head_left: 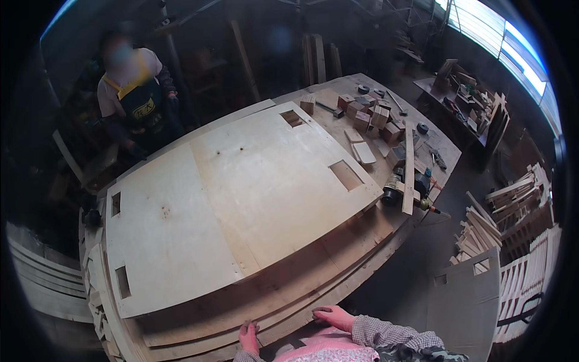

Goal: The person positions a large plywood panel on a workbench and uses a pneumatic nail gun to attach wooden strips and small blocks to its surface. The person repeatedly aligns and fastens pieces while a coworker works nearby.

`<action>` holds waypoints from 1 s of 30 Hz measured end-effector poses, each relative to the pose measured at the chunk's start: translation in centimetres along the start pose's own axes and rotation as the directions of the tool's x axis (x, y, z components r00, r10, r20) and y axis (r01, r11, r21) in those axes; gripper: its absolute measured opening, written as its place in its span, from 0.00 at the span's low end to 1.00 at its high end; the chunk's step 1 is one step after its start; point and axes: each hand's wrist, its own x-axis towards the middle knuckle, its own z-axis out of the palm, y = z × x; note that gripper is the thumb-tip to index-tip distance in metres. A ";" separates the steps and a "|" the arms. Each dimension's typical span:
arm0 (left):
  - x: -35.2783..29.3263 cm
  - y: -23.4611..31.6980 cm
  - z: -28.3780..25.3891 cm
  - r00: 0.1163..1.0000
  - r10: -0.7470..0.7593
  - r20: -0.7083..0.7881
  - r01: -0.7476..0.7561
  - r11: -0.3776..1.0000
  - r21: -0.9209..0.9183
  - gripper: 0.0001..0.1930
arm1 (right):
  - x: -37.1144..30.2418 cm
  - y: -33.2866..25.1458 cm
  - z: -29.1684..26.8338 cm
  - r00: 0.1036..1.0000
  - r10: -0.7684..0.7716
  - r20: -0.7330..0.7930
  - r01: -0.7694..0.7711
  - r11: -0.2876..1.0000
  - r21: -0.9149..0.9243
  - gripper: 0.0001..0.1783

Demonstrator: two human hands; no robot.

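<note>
A large pale plywood panel with several rectangular cut-outs lies raised above darker boards on the workbench. Near the bench's front edge is my left hand, in a pink glove with dark fingertips, its fingers loosely bent and apart. My right hand, gloved alike, rests its fingertips at the edge of the lowest board, thumb side up. Neither hand touches the plywood panel, and no held object shows in either one.
Across the bench stands a masked co-worker in an apron. Wooden blocks, a hammer, a power tool and a wooden strip lie at the bench's far right. Stacked wood pieces stand on the right.
</note>
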 end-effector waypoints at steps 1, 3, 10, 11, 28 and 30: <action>-0.6 -0.4 0.7 1.000 0.015 0.004 -0.015 1.000 -0.009 0.21 | -0.2 0.5 -1.2 1.000 -0.011 0.026 0.011 1.000 -0.015 0.26; -1.8 -1.8 2.2 0.999 0.047 -0.006 -0.047 0.999 -0.025 0.21 | -0.6 1.3 -4.5 0.999 0.041 -0.007 -0.040 0.995 0.090 0.26; -7.1 -9.1 11.2 0.959 0.116 -0.259 -0.035 0.954 0.298 0.16 | -1.0 5.9 -20.8 0.978 0.188 -0.088 -0.156 0.946 0.284 0.23; -8.3 -9.9 13.1 0.935 0.127 -0.332 -0.038 0.965 0.261 0.16 | -1.2 6.7 -23.3 0.981 0.178 -0.082 -0.146 0.944 0.296 0.23; -15.7 -2.9 27.6 0.994 0.077 -0.073 0.027 0.483 0.875 0.26 | -5.2 20.0 -44.7 0.899 0.306 -0.313 0.058 0.626 0.778 0.08; -16.5 -1.7 29.5 0.998 0.065 -0.021 -0.012 0.469 0.883 0.27 | -5.3 21.9 -44.5 0.902 0.352 -0.248 0.022 0.539 0.842 0.05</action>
